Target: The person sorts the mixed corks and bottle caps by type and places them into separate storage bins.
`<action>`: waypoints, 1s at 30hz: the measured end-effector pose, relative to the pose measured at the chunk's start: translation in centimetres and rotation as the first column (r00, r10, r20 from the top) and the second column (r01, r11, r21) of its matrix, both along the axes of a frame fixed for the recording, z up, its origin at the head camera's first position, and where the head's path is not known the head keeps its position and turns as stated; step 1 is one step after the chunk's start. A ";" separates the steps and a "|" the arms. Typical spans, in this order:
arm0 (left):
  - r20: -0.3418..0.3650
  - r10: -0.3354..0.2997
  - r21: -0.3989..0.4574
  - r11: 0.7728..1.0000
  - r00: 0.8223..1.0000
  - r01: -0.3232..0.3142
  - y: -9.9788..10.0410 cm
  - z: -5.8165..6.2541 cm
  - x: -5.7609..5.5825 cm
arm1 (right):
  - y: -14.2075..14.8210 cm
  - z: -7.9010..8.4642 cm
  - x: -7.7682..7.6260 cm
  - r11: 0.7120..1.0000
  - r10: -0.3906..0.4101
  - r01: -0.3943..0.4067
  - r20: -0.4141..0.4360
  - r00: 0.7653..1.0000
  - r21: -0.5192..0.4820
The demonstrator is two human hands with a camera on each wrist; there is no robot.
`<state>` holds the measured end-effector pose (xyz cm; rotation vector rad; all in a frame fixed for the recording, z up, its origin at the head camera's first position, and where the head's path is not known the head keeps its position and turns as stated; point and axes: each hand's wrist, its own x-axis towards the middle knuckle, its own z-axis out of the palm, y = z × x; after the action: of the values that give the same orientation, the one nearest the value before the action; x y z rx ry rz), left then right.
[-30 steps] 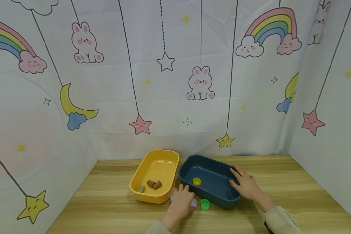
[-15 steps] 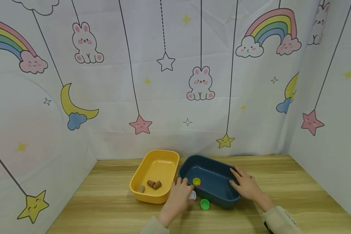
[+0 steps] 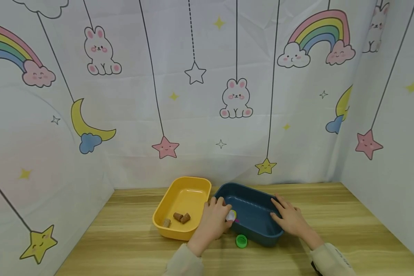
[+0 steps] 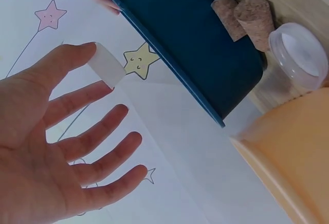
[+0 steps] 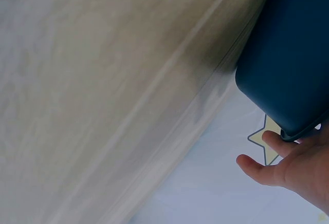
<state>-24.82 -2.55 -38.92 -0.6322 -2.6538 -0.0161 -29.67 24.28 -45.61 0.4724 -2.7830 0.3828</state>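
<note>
My left hand (image 3: 212, 218) is over the near left end of the dark blue bin (image 3: 258, 212). Its thumb and index finger pinch a white bottle cap (image 4: 106, 64), while the other fingers are spread. In the head view this cap overlaps a yellow cap (image 3: 235, 213) inside the bin, beside a small pink piece (image 3: 237, 220). My right hand (image 3: 291, 220) rests on the bin's right rim, fingers extended across the edge. A green bottle cap (image 3: 241, 241) lies on the table just in front of the bin.
A yellow bin (image 3: 176, 234) stands to the left, with a few brown cork pieces (image 3: 185, 218) in it. Between the bins, the left wrist view shows two corks (image 4: 254, 22) and another whitish cap (image 4: 299, 54) on the table. Printed cloth walls (image 3: 193, 111) enclose the table.
My left hand has lifted the white cap off the table and carried it forward over the blue bin's near edge. The right hand stays on the rim.
</note>
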 end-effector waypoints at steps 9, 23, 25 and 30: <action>0.019 0.004 0.013 1.000 1.000 -0.004 1.6 0.2 -1.3 | -0.2 0.2 0.2 1.000 -0.001 0.001 0.009 1.000 -0.004; 0.050 0.002 0.059 0.998 0.999 -0.005 2.8 -0.4 -2.8 | -0.3 0.3 0.3 1.000 0.004 -0.004 -0.001 1.000 -0.012; 0.048 -0.004 0.055 0.998 0.999 0.001 3.0 -0.7 -3.0 | -0.3 0.3 0.3 1.000 0.004 -0.004 0.003 1.000 -0.011; 0.024 -0.012 0.039 0.999 1.000 0.011 3.1 -1.3 -3.2 | -0.2 0.2 0.2 1.000 0.001 -0.001 0.006 1.000 -0.011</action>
<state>-28.02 0.60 -40.23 -0.6382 -2.6668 -0.0792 -29.47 24.06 -45.38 0.4707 -2.7857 0.4000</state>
